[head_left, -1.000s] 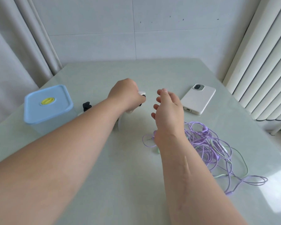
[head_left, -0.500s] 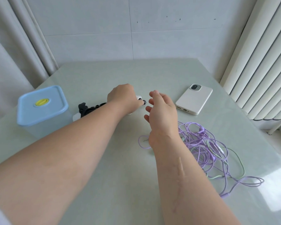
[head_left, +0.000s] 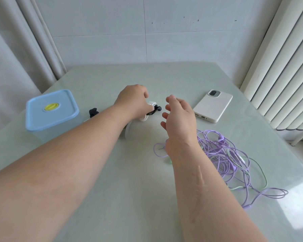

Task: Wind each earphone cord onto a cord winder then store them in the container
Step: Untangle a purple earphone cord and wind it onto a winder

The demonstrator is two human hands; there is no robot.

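Observation:
My left hand (head_left: 132,102) grips a white cord winder (head_left: 150,110) with black cord wound on it, held above the table's middle. A hand's width to the right, my right hand (head_left: 179,117) hovers with its fingers loosely spread, holding nothing. A tangle of purple earphone cords (head_left: 226,154), with a pale green cord mixed in, lies on the table to the right of my right forearm. At the left stands the container (head_left: 51,112), clear-walled, its blue lid closed. A small black piece (head_left: 93,111) shows beside my left forearm.
A white phone (head_left: 212,105) lies face down at the back right of the pale green table (head_left: 129,189). Curtains hang at the left and a white radiator stands at the right, past the table's edge.
Both hands stayed close together over the table's middle. My right hand opened a little away from the winder. The camera shifted slightly.

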